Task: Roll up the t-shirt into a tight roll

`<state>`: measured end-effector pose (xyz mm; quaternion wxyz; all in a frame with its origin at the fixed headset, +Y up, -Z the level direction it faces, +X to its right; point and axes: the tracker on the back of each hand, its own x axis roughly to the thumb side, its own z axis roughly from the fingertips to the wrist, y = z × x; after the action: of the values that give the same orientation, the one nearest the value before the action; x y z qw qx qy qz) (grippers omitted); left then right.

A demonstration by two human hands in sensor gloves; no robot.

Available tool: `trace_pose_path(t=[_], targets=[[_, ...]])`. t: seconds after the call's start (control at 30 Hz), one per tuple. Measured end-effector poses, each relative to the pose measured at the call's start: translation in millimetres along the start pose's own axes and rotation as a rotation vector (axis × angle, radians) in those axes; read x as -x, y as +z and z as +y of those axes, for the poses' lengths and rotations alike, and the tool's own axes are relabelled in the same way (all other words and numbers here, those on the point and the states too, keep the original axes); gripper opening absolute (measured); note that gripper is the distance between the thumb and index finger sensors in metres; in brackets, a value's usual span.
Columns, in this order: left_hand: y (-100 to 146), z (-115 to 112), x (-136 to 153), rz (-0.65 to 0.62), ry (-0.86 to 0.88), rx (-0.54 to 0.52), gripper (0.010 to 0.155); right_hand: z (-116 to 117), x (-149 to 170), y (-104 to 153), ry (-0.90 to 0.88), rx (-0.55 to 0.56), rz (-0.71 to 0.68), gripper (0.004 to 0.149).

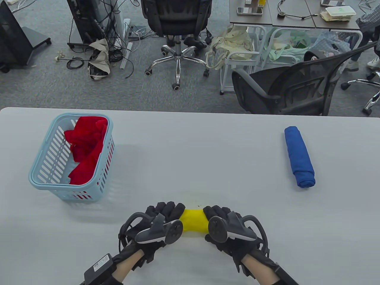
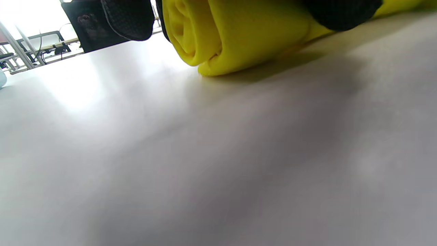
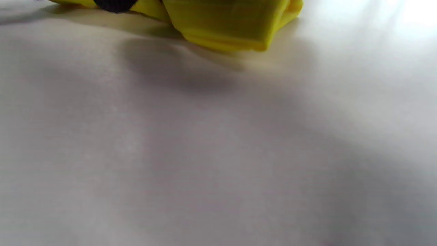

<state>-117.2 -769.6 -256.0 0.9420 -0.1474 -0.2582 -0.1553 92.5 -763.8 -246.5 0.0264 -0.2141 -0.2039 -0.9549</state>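
Fingers of the left hand [image 1: 158,221] are seen curled over one end of the yellow t-shirt [image 1: 193,221], and those of the right hand [image 1: 225,227] are clamped over the other end, so only the middle is left showing between them. By the coiled layers at its end, the rolling is judged nearly done, with only a last tightening left. It is held down on the table [image 1: 190,154] at the near edge.

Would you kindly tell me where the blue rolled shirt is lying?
In the table view, the blue rolled shirt lies on the table's right side, apart from both hands and opposite the basket.
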Motion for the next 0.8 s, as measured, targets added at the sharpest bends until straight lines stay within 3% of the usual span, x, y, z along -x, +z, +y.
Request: trace_pose_path(t=[0.03,0.13,0.3,0.5,0.63,0.8], targets=[[-4,-6,-2,-0.015,0.008,0.046,0.084,0,-2,0,0.019,0.008,0.008,0.084],[-8,-7,3,-0.035,0.092,0.053,0.079,-1,-4,1,0.038,0.016,0.021,0.081],[-6,-3,8,-0.028,0.073,-0.044,0.074,-2,-5,1,0.049,0.032,0.019,0.08],[2,2,23,0.028,0.093,-0.078,0.078,-5,6,1,0.031,0.048,0.076,0.079],[13,8,47,0.135,0.083,-0.131,0.079,-10,43,3,0.031,0.092,0.265,0.078],[21,16,56,0.165,0.133,-0.175,0.079,-10,105,14,-0.02,0.119,0.582,0.079]])
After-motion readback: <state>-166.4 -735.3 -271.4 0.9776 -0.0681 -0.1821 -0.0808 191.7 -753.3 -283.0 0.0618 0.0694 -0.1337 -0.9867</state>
